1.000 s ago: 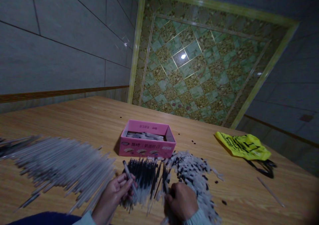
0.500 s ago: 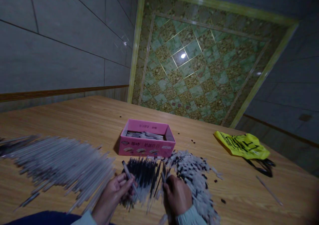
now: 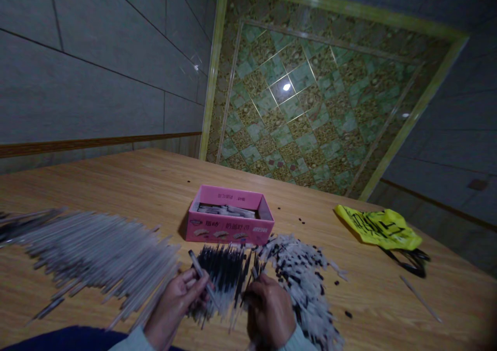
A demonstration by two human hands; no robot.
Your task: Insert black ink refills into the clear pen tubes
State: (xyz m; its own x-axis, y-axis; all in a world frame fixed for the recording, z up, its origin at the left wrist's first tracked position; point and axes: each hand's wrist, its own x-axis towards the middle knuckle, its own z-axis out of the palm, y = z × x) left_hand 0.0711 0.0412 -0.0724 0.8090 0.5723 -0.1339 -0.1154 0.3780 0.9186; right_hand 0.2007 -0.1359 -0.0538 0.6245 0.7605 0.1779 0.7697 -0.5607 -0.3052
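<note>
My left hand (image 3: pixel 182 294) is closed around a slim, translucent pen (image 3: pixel 199 268) with a dark upper end, held at a slant. It stands over the left edge of a pile of dark-tipped pen refills (image 3: pixel 221 268). My right hand (image 3: pixel 272 307) pinches at the right side of that pile, its fingertips together. A small pale tip pokes up by its fingers, but what they hold is mostly hidden. Right of this hand spreads a heap of clear pen caps (image 3: pixel 298 268) mixed with small black pieces. Many clear pen barrels (image 3: pixel 101 252) lie in a slanted spread to the left.
Behind the refills stands a pink box (image 3: pixel 229 232) with pale, pen-like sticks in it. A yellow bag (image 3: pixel 376 227) with black handles lies at the right, near a single thin stick (image 3: pixel 421 299). Small black bits dot the wooden table (image 3: pixel 128 185). Tiled walls rise beyond it.
My right hand has shifted a little to the left and its fingers have turned inward over the refills. My left hand keeps the pen in nearly the same place.
</note>
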